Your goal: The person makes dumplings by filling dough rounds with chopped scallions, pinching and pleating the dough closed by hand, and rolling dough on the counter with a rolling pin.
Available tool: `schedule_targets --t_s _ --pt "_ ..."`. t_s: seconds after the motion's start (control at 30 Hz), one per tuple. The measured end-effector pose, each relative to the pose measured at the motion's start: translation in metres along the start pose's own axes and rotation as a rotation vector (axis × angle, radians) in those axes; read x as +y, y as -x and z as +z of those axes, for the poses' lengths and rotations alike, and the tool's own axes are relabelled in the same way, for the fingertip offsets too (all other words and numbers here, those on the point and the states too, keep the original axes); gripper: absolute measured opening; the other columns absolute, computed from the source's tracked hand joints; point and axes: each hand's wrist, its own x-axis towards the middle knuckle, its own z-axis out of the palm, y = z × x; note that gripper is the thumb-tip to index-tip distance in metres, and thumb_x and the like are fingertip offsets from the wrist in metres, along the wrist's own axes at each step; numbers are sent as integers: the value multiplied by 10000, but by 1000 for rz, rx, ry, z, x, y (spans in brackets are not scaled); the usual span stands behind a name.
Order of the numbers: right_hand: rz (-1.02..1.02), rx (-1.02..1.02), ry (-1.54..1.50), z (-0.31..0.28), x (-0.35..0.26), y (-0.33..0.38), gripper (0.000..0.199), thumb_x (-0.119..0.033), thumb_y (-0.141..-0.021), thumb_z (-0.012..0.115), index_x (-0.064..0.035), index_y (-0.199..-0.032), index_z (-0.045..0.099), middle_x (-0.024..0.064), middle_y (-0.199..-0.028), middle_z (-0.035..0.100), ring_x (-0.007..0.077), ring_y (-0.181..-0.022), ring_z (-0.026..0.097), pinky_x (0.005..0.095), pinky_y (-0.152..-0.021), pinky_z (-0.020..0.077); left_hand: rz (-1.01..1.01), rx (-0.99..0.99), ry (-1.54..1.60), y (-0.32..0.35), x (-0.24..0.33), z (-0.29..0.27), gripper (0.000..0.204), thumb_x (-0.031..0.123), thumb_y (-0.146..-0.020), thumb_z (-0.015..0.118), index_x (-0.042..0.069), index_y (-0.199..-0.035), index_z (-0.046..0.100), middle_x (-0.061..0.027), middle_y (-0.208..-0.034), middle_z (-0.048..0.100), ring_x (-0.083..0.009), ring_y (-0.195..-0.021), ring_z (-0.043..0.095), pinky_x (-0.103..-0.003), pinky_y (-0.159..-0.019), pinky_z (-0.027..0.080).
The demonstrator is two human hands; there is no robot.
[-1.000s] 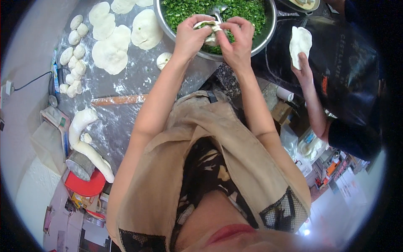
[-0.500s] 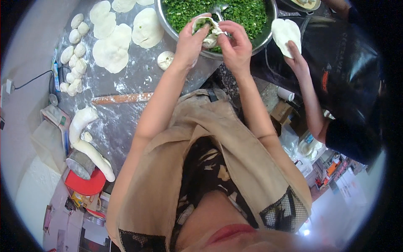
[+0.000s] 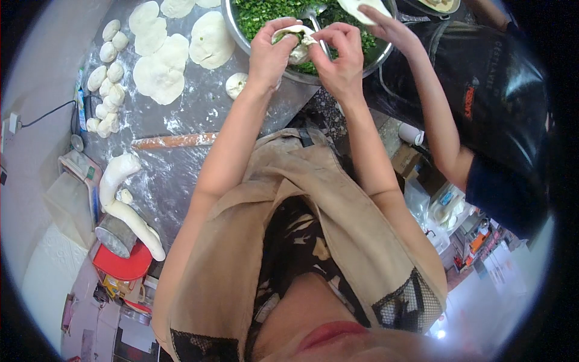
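Note:
Over the near rim of a metal bowl (image 3: 234, 27) heaped with chopped greens (image 3: 265, 11), I hold a dough wrapper (image 3: 300, 53) partly gathered round green filling. My left hand (image 3: 272, 54) cups its left side, thumb at the opening. The fingertips of my right hand (image 3: 339, 60) pinch the pleated edge on the right. A metal spoon (image 3: 315, 21) rests in the greens behind. At the bowl's right side, a co-worker's hand (image 3: 392, 30) holds a flat dough round (image 3: 363, 8) over the greens. One closed filled bun (image 3: 236, 85) sits beside my left wrist.
Flat dough rounds (image 3: 161, 69) lie on the floury table (image 3: 181, 117), with several dough balls (image 3: 108, 51) to their left. A rolling pin (image 3: 175, 141) lies nearer me. A dough rope (image 3: 123, 205) runs along the left edge by a metal cylinder (image 3: 116, 234). The co-worker's black apron (image 3: 464, 78) is at right.
The co-worker's hand has carried the flat dough round left and away, from beside the bowl to over it. My hands have shifted slightly on the wrapper, its opening narrower now.

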Motion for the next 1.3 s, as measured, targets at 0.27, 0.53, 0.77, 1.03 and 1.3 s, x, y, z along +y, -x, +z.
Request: schedule_targets --t_s 0.27,0.53,0.77,1.03,1.3 --pt "-174 48 161 -3 -15 -10 152 -123 -658 679 -65 -793 641 102 -962 536 281 -916 503 364 -777 439 -139 -43 -99 3 17 -5 241 56 -857 513 1 -1086 566 -100 -1019 623 -154 -837 626 -287 -687 541" --pt "365 49 -420 3 -6 2 120 -52 -723 649 -22 -837 624 93 -993 524 181 -898 566 272 -716 507 -238 -310 357 8 34 -16 392 198 -935 400 30 -1286 446 -155 -1201 537 -239 -1085 558 -409 -898 498" --pt "136 54 -177 12 -4 2 139 -73 -694 676 -44 -822 631 104 -963 547 246 -899 566 316 -754 487 -15 -84 -93 3 14 -7 258 59 -882 564 14 -1135 579 -53 -1016 628 -88 -828 607 -221 -692 507" --pt "-121 38 150 4 -10 -2 109 -71 -672 679 -75 -774 641 71 -891 559 263 -805 513 359 -709 422 -83 -26 -211 5 29 -4 243 50 -856 557 60 -1085 638 0 -881 642 -34 -688 575 -170 -530 434" --pt "-300 -6 170 8 -2 -9 141 -1 -700 651 -74 -813 606 42 -825 626 254 -871 588 506 -935 387 -93 -99 -321 -2 28 -6 262 55 -831 541 77 -1066 655 41 -803 625 10 -580 489 -156 -461 358"
